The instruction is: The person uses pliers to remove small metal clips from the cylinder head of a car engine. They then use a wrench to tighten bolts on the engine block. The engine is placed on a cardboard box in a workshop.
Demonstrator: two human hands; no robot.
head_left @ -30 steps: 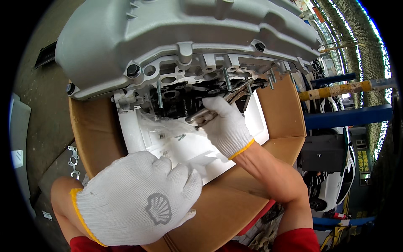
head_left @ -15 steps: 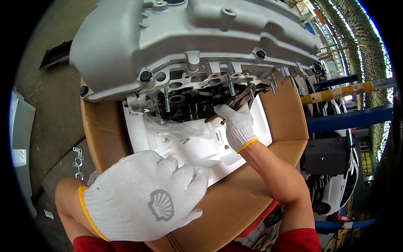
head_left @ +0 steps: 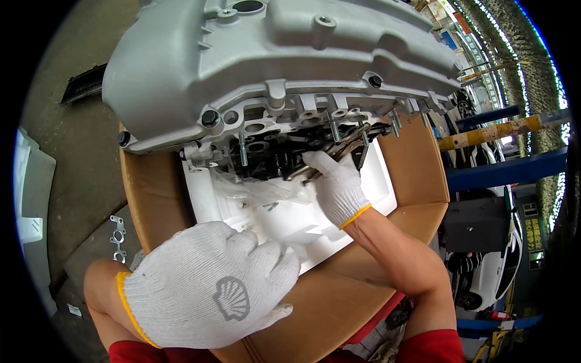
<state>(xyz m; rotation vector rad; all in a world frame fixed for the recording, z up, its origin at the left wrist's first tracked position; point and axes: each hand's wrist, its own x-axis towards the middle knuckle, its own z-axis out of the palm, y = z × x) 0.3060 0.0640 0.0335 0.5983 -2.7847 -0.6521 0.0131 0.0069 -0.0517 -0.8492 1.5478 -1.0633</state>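
Observation:
My right hand [head_left: 340,189], in a white knit glove, is closed around the handles of a pair of locking pliers [head_left: 351,144]. The pliers reach up to the studs below the engine's edge; whether the jaws grip one is unclear. Over the near left side of the box, my gloved left hand [head_left: 206,284] is palm down, thumb apart from loosely bent fingers. Some fingertips are hidden, and nothing shows in that hand. Before me stands an engine [head_left: 266,60] with a silver-grey cover. Threaded studs [head_left: 243,148] stick out below its edge.
The engine sits in a cardboard box [head_left: 151,193] with white foam [head_left: 302,227]. Clear plastic film [head_left: 257,189] lies on the foam. A metal gasket [head_left: 117,238] is on the floor at left, near a grey bin [head_left: 35,212]. Lift arms [head_left: 508,170] and a white car [head_left: 493,275] are at right.
My right hand and the pliers have shifted slightly left and down, and the handles have swung left. My left hand has hardly moved. The view has shifted a little.

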